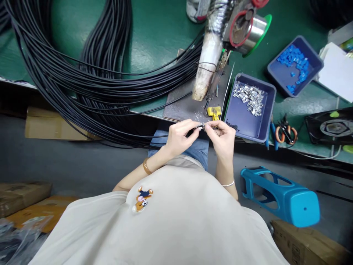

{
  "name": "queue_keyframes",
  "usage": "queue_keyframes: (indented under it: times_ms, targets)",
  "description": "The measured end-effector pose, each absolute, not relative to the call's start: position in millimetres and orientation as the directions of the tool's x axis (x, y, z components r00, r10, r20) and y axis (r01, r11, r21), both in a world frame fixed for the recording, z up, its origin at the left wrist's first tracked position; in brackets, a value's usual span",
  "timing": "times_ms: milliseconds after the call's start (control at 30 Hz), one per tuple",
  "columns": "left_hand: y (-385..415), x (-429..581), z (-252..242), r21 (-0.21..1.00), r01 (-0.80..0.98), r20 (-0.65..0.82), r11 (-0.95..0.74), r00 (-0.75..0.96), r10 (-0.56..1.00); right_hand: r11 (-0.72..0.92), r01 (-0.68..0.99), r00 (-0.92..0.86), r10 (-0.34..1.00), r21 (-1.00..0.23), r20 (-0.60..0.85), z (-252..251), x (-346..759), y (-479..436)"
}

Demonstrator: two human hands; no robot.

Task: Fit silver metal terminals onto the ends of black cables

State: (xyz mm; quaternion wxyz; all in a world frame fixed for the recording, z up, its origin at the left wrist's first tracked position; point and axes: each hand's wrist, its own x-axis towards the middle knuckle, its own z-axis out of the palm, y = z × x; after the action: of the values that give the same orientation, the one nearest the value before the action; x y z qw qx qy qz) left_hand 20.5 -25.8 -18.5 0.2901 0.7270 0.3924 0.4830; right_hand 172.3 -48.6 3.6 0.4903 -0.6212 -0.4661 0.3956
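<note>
Just in front of the bench edge, my left hand (180, 137) pinches the end of a thin black cable. My right hand (223, 138) meets it fingertip to fingertip, pinching a small piece at the cable's tip that is too small to name. Behind my fingers is a yellow clamp-like tool (214, 111) on a dark board (182, 105). A large bundle of black cables (124, 88) sweeps in from the left. Right of my right hand stands a blue-grey tray (242, 125) with small silver metal shells (249, 96) and tiny black parts (231, 126).
Over the board hangs a wrapped tube (206, 62) beside a solder spool (249, 35). A second tray (317, 68) holds blue pieces. Orange-handled pliers (286, 133) and a small black fan (333, 127) lie at right. A blue stool (281, 195) is on the floor.
</note>
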Motion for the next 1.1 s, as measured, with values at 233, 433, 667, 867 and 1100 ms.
queue_keyframes:
  times_ms: [233, 433, 667, 867, 1100]
  targets:
    - [-27, 26, -25, 0.687, 0.401, 0.585, -0.606, 0.19, 0.788, -0.052, 0.155, 0.293, 0.956, -0.987, -0.004, -1, 169, -50]
    - [-29, 25, -23, 0.82, 0.29, 0.452, -0.493, 0.2, 0.869, 0.112, 0.503, 0.302, 0.907, -0.857, 0.295, 3, 157, -53]
    - [-24, 15, -10, 0.995, -0.1, 0.029, 0.005, 0.337, 0.941, 0.319, 0.791, 0.083, 0.789, -0.522, 0.608, -7, 152, -52]
    - [-14, 7, -4, 0.9, -0.319, -0.122, 0.297, 0.47, 0.874, 0.251, 0.597, 0.217, 0.864, -0.762, 0.455, -1, 158, -51]
    - [-11, 3, 0, 0.923, -0.295, -0.086, 0.247, 0.468, 0.879, 0.087, 0.292, 0.233, 0.959, -0.953, 0.159, 16, 177, -51]
